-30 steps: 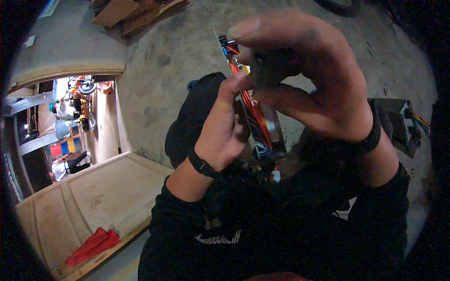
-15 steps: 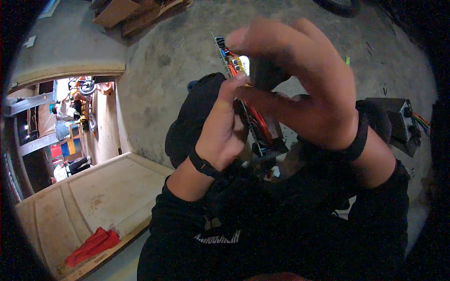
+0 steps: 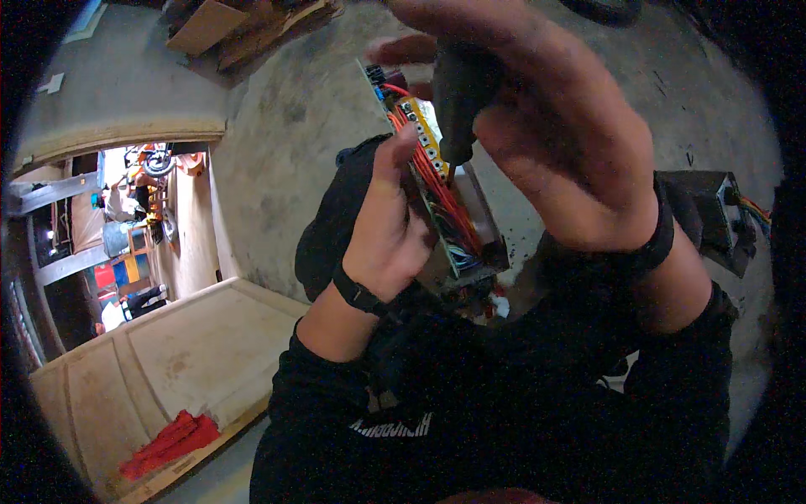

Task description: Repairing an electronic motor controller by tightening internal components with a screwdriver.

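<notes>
My left hand [image 3: 390, 227] grips the side of an opened electronics unit [image 3: 476, 202], with the thumb pressed along its edge. Inside, red and orange wires [image 3: 453, 214] run lengthwise beside a yellow strip [image 3: 429, 149] with several round metal contacts. My right hand [image 3: 579, 134] is curled around the dark handle of a screwdriver [image 3: 460, 101]. The tool points down, its thin tip near the lower end of the yellow strip; whether it touches a screw I cannot tell. The right fingertips are blurred and partly hidden behind the handle.
A second metal box [image 3: 701, 218] with coloured wires stands on the floor at the right. At the left, a red cloth [image 3: 172, 443] lies on a wooden panel [image 3: 201, 336]. Cardboard [image 3: 243, 29] is at the far wall, and people show through the opening beyond.
The screwdriver has turned to point down, and its tip is now at the yellow strip. The unit has tilted, showing more of its inside. My right hand has moved a little.
</notes>
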Tool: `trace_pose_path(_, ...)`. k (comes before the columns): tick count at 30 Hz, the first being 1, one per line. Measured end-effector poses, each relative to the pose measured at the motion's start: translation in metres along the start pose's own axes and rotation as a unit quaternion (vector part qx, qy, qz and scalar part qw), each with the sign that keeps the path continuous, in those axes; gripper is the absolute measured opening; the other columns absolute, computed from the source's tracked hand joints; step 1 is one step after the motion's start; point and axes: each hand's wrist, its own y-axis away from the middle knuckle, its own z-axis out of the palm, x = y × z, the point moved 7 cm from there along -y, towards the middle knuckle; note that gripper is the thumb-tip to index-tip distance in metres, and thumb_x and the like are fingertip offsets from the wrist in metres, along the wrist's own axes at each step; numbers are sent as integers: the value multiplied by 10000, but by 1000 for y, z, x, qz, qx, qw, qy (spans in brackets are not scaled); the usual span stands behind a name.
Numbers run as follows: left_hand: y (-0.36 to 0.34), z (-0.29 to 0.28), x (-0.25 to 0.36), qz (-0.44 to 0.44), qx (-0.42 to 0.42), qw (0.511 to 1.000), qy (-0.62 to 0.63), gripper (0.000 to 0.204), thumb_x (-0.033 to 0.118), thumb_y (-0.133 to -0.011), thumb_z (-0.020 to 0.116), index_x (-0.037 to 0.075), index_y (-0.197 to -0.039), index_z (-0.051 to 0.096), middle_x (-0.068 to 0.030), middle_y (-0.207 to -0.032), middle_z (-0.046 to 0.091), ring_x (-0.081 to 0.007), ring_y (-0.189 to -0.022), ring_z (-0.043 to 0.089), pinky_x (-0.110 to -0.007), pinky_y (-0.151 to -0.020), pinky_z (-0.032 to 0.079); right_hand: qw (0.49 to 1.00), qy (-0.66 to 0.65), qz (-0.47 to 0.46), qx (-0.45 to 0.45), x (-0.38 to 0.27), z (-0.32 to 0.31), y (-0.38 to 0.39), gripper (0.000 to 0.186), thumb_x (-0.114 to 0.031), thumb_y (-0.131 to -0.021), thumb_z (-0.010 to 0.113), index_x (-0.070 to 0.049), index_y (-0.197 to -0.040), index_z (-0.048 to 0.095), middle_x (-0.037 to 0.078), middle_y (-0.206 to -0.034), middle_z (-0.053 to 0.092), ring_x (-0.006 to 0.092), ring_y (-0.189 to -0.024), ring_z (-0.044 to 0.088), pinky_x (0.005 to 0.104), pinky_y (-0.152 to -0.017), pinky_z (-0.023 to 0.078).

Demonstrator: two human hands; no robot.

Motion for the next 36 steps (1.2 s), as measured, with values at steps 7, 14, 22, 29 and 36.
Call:
trace_pose_path(7, 6, 10, -1, 40, -17, 998, -36, 555, 463, -908, 607, 109, -1325, 508, -53, -1175, 639, -189, -1052, 627, -373, -901, 532, 999, 21, 26, -21, 4, -3, -1, 520, -71, -693, 829, -55, -1183, 656, 65, -991, 677, 183, -878, 617, 319, -728, 512)
trace_pose_path(14, 9, 7, -6, 23, -34, 997, -66, 676, 610, -952, 437, 86, -1378, 428, -116, -1348, 529, -278, -1257, 522, -470, -1074, 427, 997, 33, 49, -43, 4, -12, 2, 517, -71, -692, 829, -54, -1180, 658, 61, -975, 677, 181, -866, 615, 316, -720, 510)
trace_pose_path(22, 12, 5, -11, 16, -43, 998, -42, 706, 616, -948, 440, 98, -1425, 388, -127, -1412, 488, -302, -1308, 479, -487, -1098, 394, 994, 41, 75, -71, 0, -20, 2, 513, -71, -691, 830, -52, -1176, 662, 57, -957, 677, 178, -852, 612, 314, -712, 508)
trace_pose_path(29, 17, 9, -13, -47, -72, 996, 7, 527, 455, -996, 494, 104, -1387, 455, -64, -1304, 577, -201, -1165, 581, -400, -987, 488, 990, 43, 95, -97, -4, -2, 1, 510, -71, -690, 831, -51, -1172, 664, 53, -941, 677, 176, -840, 610, 311, -704, 506)
trace_pose_path(36, 18, 17, -12, -33, 14, 999, -27, 460, 436, -988, 507, 83, -1283, 523, -75, -1176, 648, -211, -1072, 626, -393, -928, 515, 985, 59, 113, -114, -20, -4, 1, 507, -71, -689, 831, -50, -1168, 667, 50, -925, 677, 174, -828, 608, 309, -697, 504)
